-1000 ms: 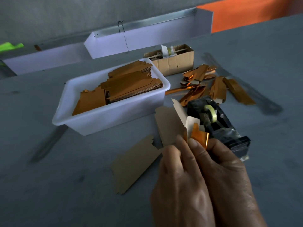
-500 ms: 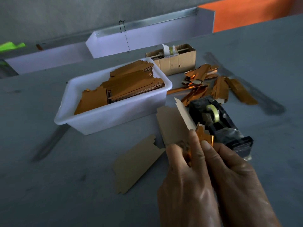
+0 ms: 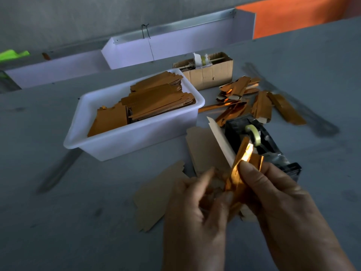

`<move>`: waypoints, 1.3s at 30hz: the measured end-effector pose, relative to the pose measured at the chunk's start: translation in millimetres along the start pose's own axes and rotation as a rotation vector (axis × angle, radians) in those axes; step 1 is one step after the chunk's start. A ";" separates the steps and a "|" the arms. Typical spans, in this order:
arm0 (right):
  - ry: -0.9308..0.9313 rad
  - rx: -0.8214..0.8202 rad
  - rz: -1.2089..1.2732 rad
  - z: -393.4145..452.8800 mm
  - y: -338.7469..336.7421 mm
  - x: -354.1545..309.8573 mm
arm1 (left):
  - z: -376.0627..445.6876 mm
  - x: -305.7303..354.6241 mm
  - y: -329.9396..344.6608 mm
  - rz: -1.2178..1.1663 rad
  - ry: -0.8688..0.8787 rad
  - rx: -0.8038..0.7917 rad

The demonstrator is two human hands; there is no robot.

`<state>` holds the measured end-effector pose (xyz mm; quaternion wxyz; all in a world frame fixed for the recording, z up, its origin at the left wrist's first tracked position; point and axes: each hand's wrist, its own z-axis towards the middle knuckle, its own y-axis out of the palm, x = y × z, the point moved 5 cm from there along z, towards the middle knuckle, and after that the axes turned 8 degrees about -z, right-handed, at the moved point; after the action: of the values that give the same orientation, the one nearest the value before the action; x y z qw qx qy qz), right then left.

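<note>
Grey table (image 3: pixel 58 222): your left hand (image 3: pixel 195 222) and right hand (image 3: pixel 283 208) pinch the card (image 3: pixel 235 173) by the dispenser (image 3: pixel 271 142); over-squeezing may crease it.

a white tub (image 3: pixel 117 145) is set near the middle of the counter (image 3: pixel 58 222), filled with stacked gold card blanks (image 3: pixel 156 102). a cardboard box (image 3: pixel 213 75) is placed just behind it, toward the far edge. loose gold pieces (image 3: pixel 261 104) are scattered toward the right edge, a black tape dispenser (image 3: pixel 259 137) just before them. a flat brown blank (image 3: pixel 154 200) is laid nearer the near edge.
</note>
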<state>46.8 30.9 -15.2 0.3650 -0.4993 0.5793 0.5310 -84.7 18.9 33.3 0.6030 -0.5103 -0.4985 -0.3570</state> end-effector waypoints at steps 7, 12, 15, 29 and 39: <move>0.035 0.047 0.100 -0.5 -2.0 1.1 | -23.3 -26.1 9.7 -0.091 -0.097 -0.173; 0.042 0.045 0.044 0.6 -3.0 0.3 | -30.6 -15.2 9.7 0.110 0.053 -0.089; 0.026 0.035 0.003 0.8 -1.4 -4.3 | -30.7 -10.4 11.9 0.191 0.105 -0.107; 0.011 -0.080 -0.081 11.9 0.2 -7.1 | -17.7 -29.2 -13.0 0.028 -0.026 -0.275; 0.007 -0.099 -0.022 7.3 2.4 -0.4 | -20.3 -27.0 -18.9 -0.001 -0.071 -0.400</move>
<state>43.8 38.0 -15.5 0.3435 -0.5252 0.5479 0.5531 -104.4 -7.2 12.4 0.4715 -0.6318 -0.4388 -0.4313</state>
